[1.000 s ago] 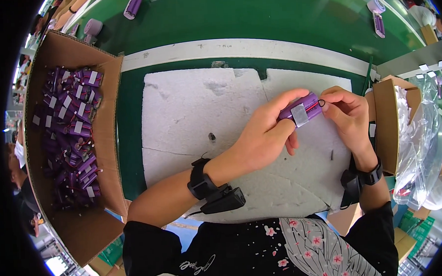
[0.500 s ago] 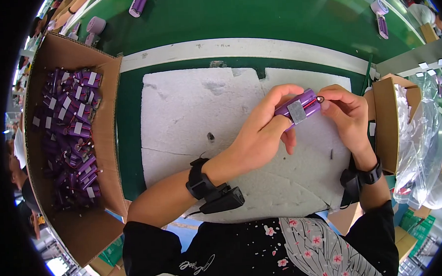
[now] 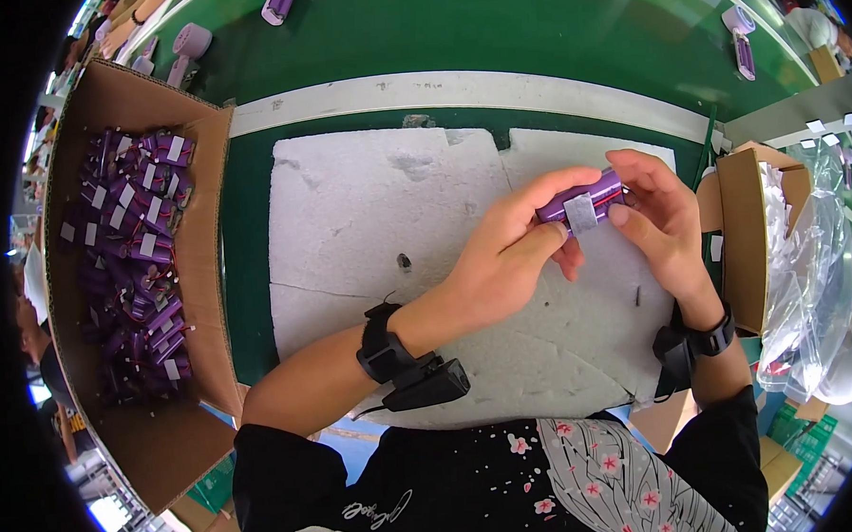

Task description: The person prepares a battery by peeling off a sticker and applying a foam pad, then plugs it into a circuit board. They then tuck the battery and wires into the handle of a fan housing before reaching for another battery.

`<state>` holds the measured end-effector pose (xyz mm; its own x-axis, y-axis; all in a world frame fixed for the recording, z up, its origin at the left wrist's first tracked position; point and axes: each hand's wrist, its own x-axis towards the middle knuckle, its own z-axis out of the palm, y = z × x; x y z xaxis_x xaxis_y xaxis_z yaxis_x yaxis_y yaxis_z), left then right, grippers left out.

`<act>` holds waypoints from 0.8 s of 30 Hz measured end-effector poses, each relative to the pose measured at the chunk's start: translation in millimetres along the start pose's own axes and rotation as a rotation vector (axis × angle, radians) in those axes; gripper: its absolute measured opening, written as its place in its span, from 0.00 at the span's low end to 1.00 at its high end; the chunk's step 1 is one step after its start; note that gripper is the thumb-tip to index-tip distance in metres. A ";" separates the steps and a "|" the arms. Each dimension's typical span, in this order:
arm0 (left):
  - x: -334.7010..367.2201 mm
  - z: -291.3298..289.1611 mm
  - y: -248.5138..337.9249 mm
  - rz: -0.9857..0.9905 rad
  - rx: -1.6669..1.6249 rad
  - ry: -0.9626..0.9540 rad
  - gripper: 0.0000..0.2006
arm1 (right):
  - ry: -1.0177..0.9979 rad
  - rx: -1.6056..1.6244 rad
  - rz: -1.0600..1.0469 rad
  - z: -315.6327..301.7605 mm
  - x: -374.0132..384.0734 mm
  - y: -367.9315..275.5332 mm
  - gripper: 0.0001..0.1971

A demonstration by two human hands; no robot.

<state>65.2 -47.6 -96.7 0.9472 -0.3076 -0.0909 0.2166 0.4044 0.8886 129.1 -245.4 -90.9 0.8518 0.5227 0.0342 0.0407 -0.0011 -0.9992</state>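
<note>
A purple battery pack (image 3: 556, 206) with a grey patch (image 3: 581, 213) across its middle and a red wire along its side is held above the white foam sheet. My left hand (image 3: 502, 263) is closed around its left end, thumb in front and fingers behind. At the other end my right hand (image 3: 667, 227) grips it with the thumb on its near side; the curled fingers partly hide that end. A black strap with a small black device is on each wrist.
A cardboard box (image 3: 206, 228) on the left holds many purple packs (image 3: 145, 245) with white labels. The foam sheet (image 3: 366, 202) lies before me. Beyond a white rail (image 3: 456, 89), a green belt (image 3: 492, 25) carries packs and tape rolls. A smaller carton (image 3: 743, 243) and clear plastic stand right.
My right thumb and fingers have moved from the wire end onto the pack, which has turned more level. Things on the green belt have shifted slightly right.
</note>
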 end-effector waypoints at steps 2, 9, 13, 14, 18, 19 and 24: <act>0.4 0.0 -1.2 0.005 0.018 -0.017 0.23 | -0.011 -0.029 0.016 0.1 -1.3 -1.4 0.21; -0.6 -0.3 -2.3 0.026 0.116 -0.053 0.21 | -0.062 -0.034 0.019 5.3 -4.3 -0.6 0.18; -1.7 0.8 -2.2 0.044 0.187 -0.049 0.20 | -0.038 0.016 0.054 8.8 -6.0 -1.2 0.16; -1.7 2.2 -2.6 0.052 0.174 -0.018 0.20 | -0.037 0.017 0.053 8.5 -6.2 -1.4 0.16; 0.2 2.3 -5.2 0.090 0.147 0.040 0.19 | -0.007 0.003 0.101 6.8 -7.0 -1.4 0.18; 1.2 0.9 -6.4 0.110 0.145 0.036 0.19 | 0.008 0.001 0.096 7.0 -7.1 -1.0 0.17; 1.0 0.9 -6.4 0.147 0.145 0.063 0.18 | 0.045 0.003 0.075 10.3 -4.8 -0.5 0.17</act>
<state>64.5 -51.2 -102.1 0.9800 -0.1981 0.0202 0.0434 0.3114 0.9493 119.6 -239.1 -90.8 0.8751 0.4822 -0.0401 -0.0257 -0.0363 -0.9990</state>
